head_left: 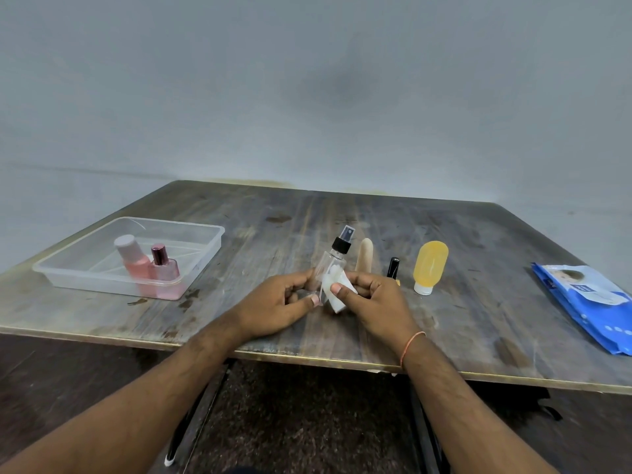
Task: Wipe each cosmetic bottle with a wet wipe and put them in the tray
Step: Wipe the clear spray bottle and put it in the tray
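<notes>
Tray, left of frame: pink bottle and small perfume bottle already inside. Centre: left hand grips clear spray bottle at its base; right hand pinches wet wipe against it. Unwiped, by the look: beige tube, black-capped vial, yellow bottle. Wipe pack far right.

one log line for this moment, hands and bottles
left hand: holds spray bottle | right hand: wet wipe on bottle | tray: two pink bottles

1 head view looks forward and down, near the table.
</notes>
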A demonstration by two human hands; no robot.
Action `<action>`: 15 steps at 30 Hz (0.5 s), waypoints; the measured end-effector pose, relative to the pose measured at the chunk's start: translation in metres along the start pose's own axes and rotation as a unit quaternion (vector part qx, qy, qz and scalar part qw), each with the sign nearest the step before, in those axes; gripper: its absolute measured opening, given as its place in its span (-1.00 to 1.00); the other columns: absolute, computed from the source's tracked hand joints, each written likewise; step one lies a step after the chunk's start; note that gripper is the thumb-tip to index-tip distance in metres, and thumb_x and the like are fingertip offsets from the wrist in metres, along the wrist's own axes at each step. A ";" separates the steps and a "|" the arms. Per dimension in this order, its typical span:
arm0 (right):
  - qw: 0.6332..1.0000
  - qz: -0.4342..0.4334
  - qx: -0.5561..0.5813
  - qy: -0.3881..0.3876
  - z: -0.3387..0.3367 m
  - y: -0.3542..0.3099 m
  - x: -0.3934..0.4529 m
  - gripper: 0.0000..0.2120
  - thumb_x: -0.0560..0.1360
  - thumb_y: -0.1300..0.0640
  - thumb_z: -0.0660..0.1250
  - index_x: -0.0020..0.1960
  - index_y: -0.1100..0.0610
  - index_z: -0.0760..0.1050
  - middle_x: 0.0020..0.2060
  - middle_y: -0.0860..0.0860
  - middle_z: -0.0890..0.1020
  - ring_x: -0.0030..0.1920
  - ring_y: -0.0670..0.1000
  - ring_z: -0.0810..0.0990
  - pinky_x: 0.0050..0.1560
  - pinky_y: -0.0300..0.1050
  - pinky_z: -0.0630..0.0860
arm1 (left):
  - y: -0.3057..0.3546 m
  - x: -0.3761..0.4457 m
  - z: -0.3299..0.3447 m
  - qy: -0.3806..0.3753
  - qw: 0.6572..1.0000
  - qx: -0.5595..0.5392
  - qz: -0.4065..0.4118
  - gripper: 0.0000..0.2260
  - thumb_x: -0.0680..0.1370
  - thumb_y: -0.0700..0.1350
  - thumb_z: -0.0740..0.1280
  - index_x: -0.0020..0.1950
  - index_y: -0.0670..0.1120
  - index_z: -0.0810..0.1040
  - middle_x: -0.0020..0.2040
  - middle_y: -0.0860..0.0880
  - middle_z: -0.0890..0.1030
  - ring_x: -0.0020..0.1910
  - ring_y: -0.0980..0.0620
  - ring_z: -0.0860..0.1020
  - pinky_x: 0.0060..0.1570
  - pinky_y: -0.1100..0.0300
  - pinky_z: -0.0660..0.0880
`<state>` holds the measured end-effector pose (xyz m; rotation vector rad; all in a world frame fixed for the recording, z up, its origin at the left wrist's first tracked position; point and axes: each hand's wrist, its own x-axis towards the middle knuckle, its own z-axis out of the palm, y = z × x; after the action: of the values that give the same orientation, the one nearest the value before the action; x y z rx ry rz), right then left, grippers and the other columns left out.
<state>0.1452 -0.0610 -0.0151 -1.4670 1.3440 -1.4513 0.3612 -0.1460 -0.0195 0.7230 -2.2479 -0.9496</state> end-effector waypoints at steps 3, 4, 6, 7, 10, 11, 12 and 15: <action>1.000 -0.010 -0.005 -0.009 -0.001 0.000 -0.001 -0.78 0.61 0.10 0.50 0.25 0.07 0.72 0.03 0.04 0.80 0.11 0.12 0.78 0.26 0.32 0.64 | -0.004 0.000 0.001 0.017 1.000 -0.011 -0.011 -0.58 0.65 -0.01 0.47 0.51 0.08 0.56 -0.23 0.25 0.60 -0.31 0.04 0.42 -0.19 0.09 0.46; 1.000 -0.014 -0.005 -0.014 -0.001 -0.001 -0.002 -0.77 0.61 0.11 0.50 0.25 0.06 0.72 0.04 0.04 0.80 0.12 0.11 0.78 0.27 0.31 0.64 | -0.004 0.000 0.001 0.023 1.000 -0.006 -0.012 -0.51 0.63 -0.07 0.50 0.56 0.08 0.52 -0.20 0.28 0.66 -0.35 0.07 0.43 -0.23 0.14 0.46; 0.999 -0.015 0.008 -0.029 -0.001 -0.003 -0.005 -0.76 0.58 0.13 0.54 0.25 0.07 0.72 0.06 0.04 0.80 0.14 0.11 0.77 0.29 0.29 0.63 | -0.001 -0.002 0.001 0.031 0.999 0.011 -0.004 -0.43 0.56 -0.07 0.58 0.55 0.10 0.53 -0.02 0.26 0.75 -0.41 0.11 0.43 -0.31 0.20 0.45; 0.999 -0.014 0.015 -0.034 -0.001 -0.004 -0.006 -0.75 0.56 0.13 0.56 0.24 0.07 0.72 0.06 0.05 0.80 0.15 0.11 0.77 0.30 0.29 0.63 | -0.001 -0.003 0.000 0.034 0.999 0.020 -0.002 -0.42 0.53 -0.04 0.61 0.52 0.12 0.56 0.06 0.22 0.76 -0.42 0.11 0.43 -0.33 0.21 0.44; 0.999 -0.012 0.020 -0.049 0.000 -0.008 -0.008 -0.73 0.50 0.12 0.62 0.19 0.08 0.74 0.05 0.06 0.80 0.14 0.12 0.77 0.29 0.29 0.63 | 0.000 -0.004 -0.001 0.034 0.999 0.036 0.006 -0.41 0.45 0.02 0.67 0.46 0.10 0.61 0.04 0.21 0.75 -0.44 0.14 0.39 -0.36 0.27 0.39; 0.999 -0.010 0.023 -0.048 0.001 -0.009 -0.009 -0.72 0.48 0.13 0.64 0.17 0.09 0.75 0.04 0.07 0.80 0.13 0.13 0.77 0.28 0.30 0.64 | 0.001 -0.005 -0.001 0.037 0.998 0.043 0.010 -0.42 0.44 0.02 0.68 0.44 0.08 0.62 -0.02 0.27 0.73 -0.44 0.19 0.38 -0.35 0.32 0.37; 0.999 -0.007 0.028 -0.043 0.002 -0.010 -0.009 -0.72 0.46 0.16 0.65 0.16 0.11 0.75 0.03 0.08 0.80 0.12 0.13 0.78 0.28 0.30 0.64 | 0.004 -0.005 -0.001 0.045 0.997 0.057 0.018 -0.42 0.43 0.01 0.69 0.42 0.06 0.64 -0.09 0.32 0.69 -0.44 0.22 0.41 -0.33 0.39 0.35; 0.999 -0.006 0.027 -0.031 0.003 -0.011 -0.009 -0.69 0.41 0.18 0.68 0.12 0.14 0.74 0.01 0.07 0.80 0.10 0.13 0.78 0.27 0.29 0.64 | 0.011 -0.006 -0.002 0.067 0.990 0.114 0.038 -0.41 0.38 0.08 0.71 0.40 0.08 0.67 -0.14 0.34 0.57 -0.31 0.29 0.51 -0.27 0.45 0.35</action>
<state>0.1516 -0.0503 -0.0081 -1.4760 1.2501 -1.4279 0.3638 -0.1363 -0.0120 0.7687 -2.2678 -0.5956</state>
